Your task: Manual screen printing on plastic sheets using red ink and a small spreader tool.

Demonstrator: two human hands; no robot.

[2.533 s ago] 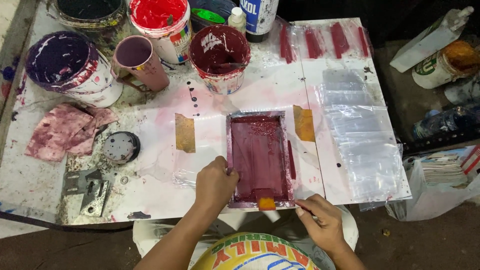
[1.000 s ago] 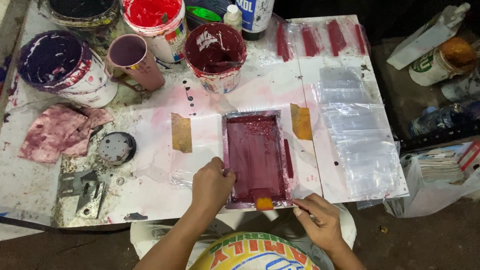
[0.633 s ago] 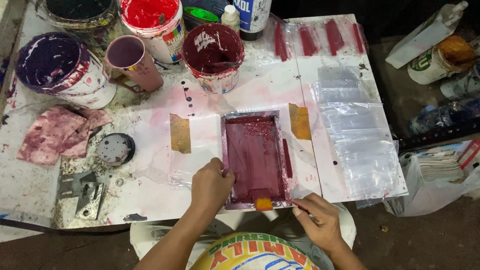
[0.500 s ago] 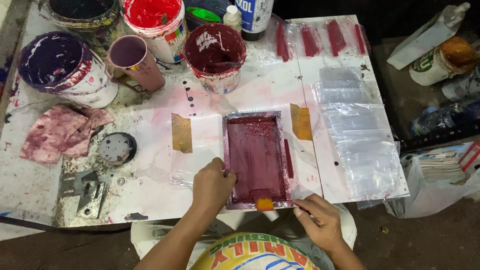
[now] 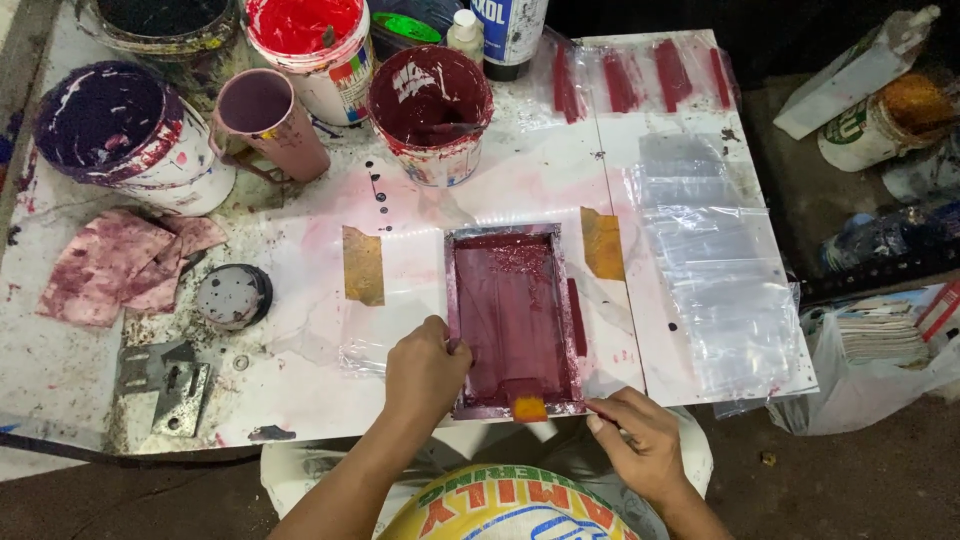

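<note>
Your left hand (image 5: 425,368) rests on the near left corner of the small printing screen (image 5: 513,318), fingers curled and pressed against the frame's left rail, holding it down on the white table (image 5: 300,390). The screen is a rectangular frame coated in dark maroon ink and lies flat near the table's near edge, roughly at its middle. Your right hand (image 5: 640,445) sits at the frame's near right corner, fingers loosely curled with the tips touching the near edge of the table just beside the frame; whether they pinch anything cannot be told. A small orange-tipped squeegee (image 5: 528,407) lies at the frame's near rail, between your two hands.

Two strips of tan tape (image 5: 363,265) flank the screen on left and right, stuck to the table. To the right, clear plastic bags (image 5: 715,270) lie in an overlapping row running from far to near; at the far right, more bags carry red printed bars (image 5: 640,75).

Along the far edge stand, left to right, a purple ink bucket (image 5: 135,135), a pink mug (image 5: 270,120), a red ink bucket (image 5: 310,45) and a maroon ink bucket (image 5: 430,110) with a stirrer in it. A stained rag (image 5: 115,265) lies at the left, with a round lid (image 5: 230,297) just to its right and a metal hinge bracket (image 5: 165,380) nearer to you.
</note>
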